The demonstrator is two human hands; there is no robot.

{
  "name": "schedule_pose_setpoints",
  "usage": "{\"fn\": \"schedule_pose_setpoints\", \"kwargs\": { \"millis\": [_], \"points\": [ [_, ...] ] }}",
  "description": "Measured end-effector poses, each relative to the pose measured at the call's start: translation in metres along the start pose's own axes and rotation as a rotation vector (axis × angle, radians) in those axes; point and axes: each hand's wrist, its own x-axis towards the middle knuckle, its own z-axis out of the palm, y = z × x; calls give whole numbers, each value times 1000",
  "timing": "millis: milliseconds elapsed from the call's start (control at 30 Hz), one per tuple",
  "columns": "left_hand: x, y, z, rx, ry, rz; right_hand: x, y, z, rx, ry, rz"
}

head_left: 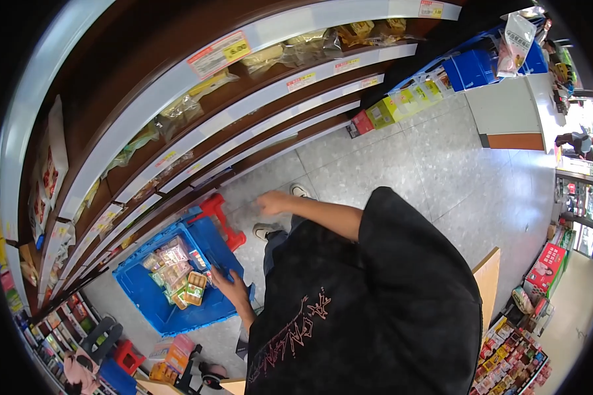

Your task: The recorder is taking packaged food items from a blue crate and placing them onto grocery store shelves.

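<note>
My left hand (pixel 231 286) is over the near side of an open blue plastic crate (pixel 170 318), fingers apart, with nothing seen in it. Whether it touches the crate's flap (pixel 220 259) is hard to tell. Inside the crate lie several clear-wrapped food packs (pixel 174 254) and a tray of brown baked goods (pixel 195 288) with a green-and-white label. My right hand (pixel 274 203) is blurred, held out over the grey tiled floor (pixel 375 165). Its fingers look curled, and no object shows in it. A red plastic stool or stand (pixel 216 215) touches the crate's far corner.
Tiered store shelves (pixel 212 121) with price tags and bagged foods (pixel 178 111) run along the left and top. A white counter (pixel 506 108) stands upper right. A snack rack (pixel 511 360) is lower right, and orange cartons (pixel 173 358) sit below the crate.
</note>
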Motion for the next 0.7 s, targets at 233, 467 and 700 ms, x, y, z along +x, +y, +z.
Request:
{"fn": "schedule_pose_setpoints", "kwargs": {
  "millis": [233,467,700],
  "points": [
    [22,60,-1,-100,-144,-42,-59,113,-19,310,355,223],
    [13,11,-10,203,-10,-155,-71,144,-16,386,359,270],
    [-9,-38,-6,144,4,-384,-51,116,-17,398,323,102]
  ]
}}
